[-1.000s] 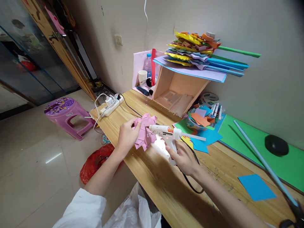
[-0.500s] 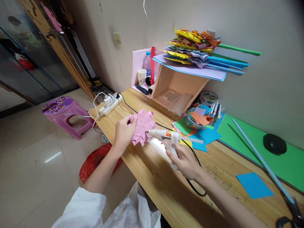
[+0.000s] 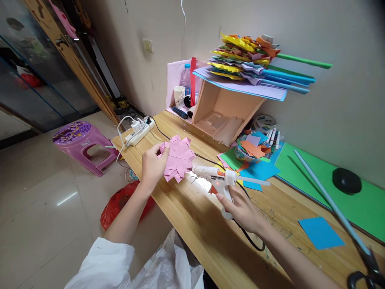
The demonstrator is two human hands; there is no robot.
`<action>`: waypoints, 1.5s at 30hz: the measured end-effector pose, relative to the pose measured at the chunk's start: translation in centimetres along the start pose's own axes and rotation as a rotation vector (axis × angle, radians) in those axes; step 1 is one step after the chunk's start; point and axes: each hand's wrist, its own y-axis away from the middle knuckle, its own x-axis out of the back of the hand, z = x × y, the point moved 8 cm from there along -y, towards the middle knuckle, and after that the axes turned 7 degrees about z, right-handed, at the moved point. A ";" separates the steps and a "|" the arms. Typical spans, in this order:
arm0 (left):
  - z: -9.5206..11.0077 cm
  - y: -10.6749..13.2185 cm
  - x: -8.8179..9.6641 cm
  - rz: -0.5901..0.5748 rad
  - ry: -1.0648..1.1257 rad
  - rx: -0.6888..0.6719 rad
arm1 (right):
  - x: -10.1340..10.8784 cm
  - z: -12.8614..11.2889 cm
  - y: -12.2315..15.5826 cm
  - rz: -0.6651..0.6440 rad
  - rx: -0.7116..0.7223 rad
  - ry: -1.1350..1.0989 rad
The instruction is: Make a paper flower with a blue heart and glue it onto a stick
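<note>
A pink folded-paper flower (image 3: 179, 158) with pointed petals is pinched at its left edge by my left hand (image 3: 152, 165), above the wooden table. My right hand (image 3: 243, 205) grips the handle of a white hot glue gun (image 3: 215, 176), whose nozzle points left beside the flower's lower right edge. A clear glue stick (image 3: 255, 180) sticks out of the gun's back. The gun's trigger shows red-orange in front of my fingers. Its wire stand hangs below the nozzle.
A black cord (image 3: 251, 241) runs behind my right hand. Paper flowers (image 3: 240, 60) are piled on a box at the back. A bowl of paper scraps (image 3: 251, 150), a blue paper square (image 3: 321, 233), scissors (image 3: 371, 269) and a power strip (image 3: 140, 132) lie on the table (image 3: 207, 241).
The glue gun has moved right, and its nozzle has drawn back from the flower's edge. More of the red-orange trigger shows. The flower has shifted slightly left with my left hand.
</note>
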 end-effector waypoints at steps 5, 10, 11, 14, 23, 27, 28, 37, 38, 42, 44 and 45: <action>0.1 0.0 -0.1 -0.003 0.015 -0.006 | -0.6 0.1 0.3 -0.070 0.005 0.009; 0.4 0.1 0.0 0.001 0.019 0.000 | -1.1 0.4 0.1 -0.079 0.020 0.060; 0.5 0.1 -0.1 0.000 0.019 -0.002 | -1.1 0.4 0.0 -0.075 0.018 0.069; 0.5 0.2 -0.1 -0.002 0.015 -0.016 | -0.8 0.3 -0.2 -0.050 0.023 0.066; 0.4 0.6 -1.1 -0.056 0.022 -0.002 | -0.6 -0.2 -1.2 -0.026 0.035 -0.014; 0.6 0.8 -1.3 -0.073 0.015 0.001 | -0.3 -0.2 -1.6 0.019 0.043 0.018; 0.6 0.8 -1.4 -0.075 0.017 0.004 | -0.2 -0.2 -1.7 0.033 0.045 0.020; 0.9 1.3 -2.0 -0.101 -0.010 0.014 | 0.9 -0.4 -2.5 0.161 0.041 0.007; 0.9 1.4 -2.0 -0.102 -0.013 0.018 | 1.0 -0.3 -2.6 0.171 0.031 0.005; 0.8 1.3 -2.1 -0.101 -0.019 0.019 | 1.2 0.1 -2.8 0.183 0.004 0.006; 0.8 1.3 -2.1 -0.099 -0.022 0.016 | 1.1 0.2 -2.8 0.172 0.001 -0.002; 0.8 1.3 -2.1 -0.099 -0.022 0.015 | 1.1 0.2 -2.8 0.165 -0.002 -0.008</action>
